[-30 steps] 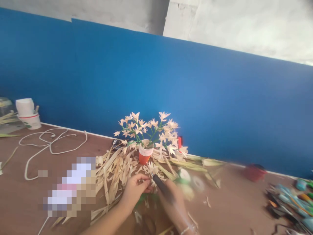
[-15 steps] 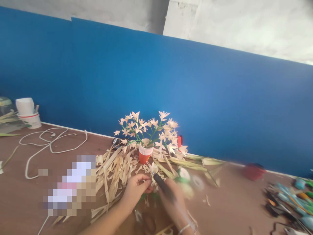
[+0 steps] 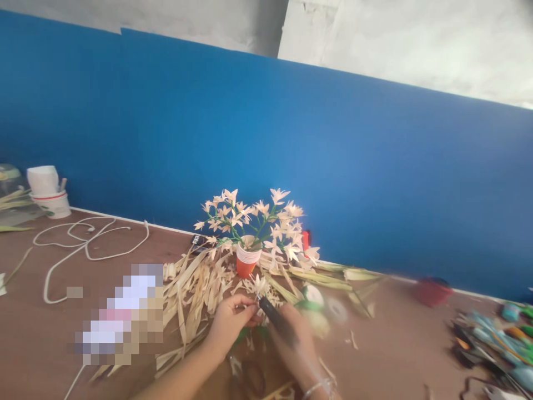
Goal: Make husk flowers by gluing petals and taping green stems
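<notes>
My left hand (image 3: 228, 325) pinches a small pale leaf flower (image 3: 255, 287) low over the brown table (image 3: 391, 355). My right hand (image 3: 295, 341), blurred, is wrapped round a dark tool (image 3: 272, 312) whose tip touches that flower. Just behind them stands an orange paper cup (image 3: 246, 261) filled with green stems and cream leaf flowers (image 3: 254, 218). A heap of dried pale leaf strips (image 3: 195, 289) lies left of my hands. Dark scissors (image 3: 250, 380) rest on the table between my wrists.
A white cord (image 3: 83, 244) loops at the left, near stacked white cups (image 3: 46, 191). Tape rolls (image 3: 328, 308) and a red container (image 3: 433, 291) sit at the right, with several coloured tools (image 3: 495, 344) at the far right. A blue panel (image 3: 291, 144) backs the table.
My hands stay together on the small flower; the right hand and its tool shift only slightly. The view has barely moved.
</notes>
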Demonstrator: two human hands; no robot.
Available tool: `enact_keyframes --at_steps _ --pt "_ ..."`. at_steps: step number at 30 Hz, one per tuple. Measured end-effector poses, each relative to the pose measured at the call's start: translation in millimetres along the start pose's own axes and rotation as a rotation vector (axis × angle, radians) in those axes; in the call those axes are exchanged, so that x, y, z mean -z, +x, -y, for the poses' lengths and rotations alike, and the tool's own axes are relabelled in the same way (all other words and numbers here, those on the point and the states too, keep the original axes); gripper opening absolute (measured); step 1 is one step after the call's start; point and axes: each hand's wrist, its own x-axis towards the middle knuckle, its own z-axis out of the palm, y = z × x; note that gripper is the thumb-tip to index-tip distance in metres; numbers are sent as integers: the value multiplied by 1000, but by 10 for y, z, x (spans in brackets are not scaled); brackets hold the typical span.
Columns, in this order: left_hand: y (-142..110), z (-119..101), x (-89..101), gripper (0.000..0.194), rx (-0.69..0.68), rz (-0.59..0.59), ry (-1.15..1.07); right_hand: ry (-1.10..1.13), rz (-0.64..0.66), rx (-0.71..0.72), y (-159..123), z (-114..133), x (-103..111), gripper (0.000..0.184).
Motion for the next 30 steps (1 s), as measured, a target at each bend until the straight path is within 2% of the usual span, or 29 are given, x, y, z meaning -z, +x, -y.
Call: enact_keyframes --at_steps 19,30 --pt "-2 -4 0 26 -12 15 -4 -27 -31 36 13 61 34 13" --pt "-14 -5 5 27 -1 19 -4 -61 -13 5 10 69 32 14"
